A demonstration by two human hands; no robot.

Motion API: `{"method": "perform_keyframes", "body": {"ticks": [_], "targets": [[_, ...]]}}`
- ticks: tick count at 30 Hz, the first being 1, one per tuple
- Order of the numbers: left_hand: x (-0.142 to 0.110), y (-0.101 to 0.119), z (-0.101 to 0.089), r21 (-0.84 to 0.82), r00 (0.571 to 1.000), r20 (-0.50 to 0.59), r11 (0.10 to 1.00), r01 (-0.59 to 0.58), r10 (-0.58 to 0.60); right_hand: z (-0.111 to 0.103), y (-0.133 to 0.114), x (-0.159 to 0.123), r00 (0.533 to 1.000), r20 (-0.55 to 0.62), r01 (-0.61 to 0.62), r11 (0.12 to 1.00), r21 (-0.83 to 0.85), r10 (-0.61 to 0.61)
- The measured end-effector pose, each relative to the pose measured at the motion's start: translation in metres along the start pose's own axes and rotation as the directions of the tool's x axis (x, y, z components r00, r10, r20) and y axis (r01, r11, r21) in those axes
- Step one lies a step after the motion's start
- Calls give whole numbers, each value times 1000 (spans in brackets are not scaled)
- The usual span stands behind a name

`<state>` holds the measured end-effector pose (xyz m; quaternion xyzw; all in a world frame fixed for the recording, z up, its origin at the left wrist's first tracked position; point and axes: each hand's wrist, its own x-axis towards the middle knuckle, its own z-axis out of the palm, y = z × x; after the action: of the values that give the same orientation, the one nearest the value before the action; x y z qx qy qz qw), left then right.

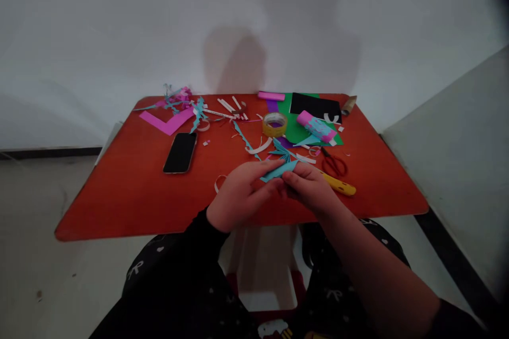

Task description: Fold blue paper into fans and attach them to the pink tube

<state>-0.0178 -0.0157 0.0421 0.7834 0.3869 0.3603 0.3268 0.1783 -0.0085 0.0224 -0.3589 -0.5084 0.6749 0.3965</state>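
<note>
My left hand [242, 193] and my right hand [310, 188] meet above the near half of the red table [119, 196]. Between them they pinch a folded strip of light blue paper [278, 170], its far end showing past my fingers. A pleated blue paper fan [281, 150] lies just beyond my hands, and it may be joined to the strip. Close to my right hand lie a yellow utility knife [338, 185] and red-handled scissors [333, 165]. A curl of white paper [218, 183] lies by my left hand.
A black smartphone [180, 152], a roll of clear tape [274, 124], a pink L-shaped paper [167, 122] and a green sheet [294, 127] under a black sheet [315, 107] lie farther off, among paper scraps. A white wall stands behind the table.
</note>
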Motion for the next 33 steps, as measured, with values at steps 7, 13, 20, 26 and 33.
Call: {"method": "perform_keyframes", "body": {"ticks": [7,13,20,26,33], "targets": [[2,9,-7,47,994,85,997,65,-69,-3,3,1,999,-41,23,994,-110,-27],[5,8,-9,141,990,109,987,77,-92,-2,-7,3,997,-8,71,954,-292,-77],[3,2,-7,195,993,28,975,110,-117,-5,-22,-7,713,-118,354,501,-790,-691],[4,4,-10,326,994,96,945,22,-57,-13,-21,-1,753,162,466,342,-816,-638],[3,2,-10,448,987,161,891,-79,6,-15,-16,-3,794,136,459,438,-773,-593]]}}
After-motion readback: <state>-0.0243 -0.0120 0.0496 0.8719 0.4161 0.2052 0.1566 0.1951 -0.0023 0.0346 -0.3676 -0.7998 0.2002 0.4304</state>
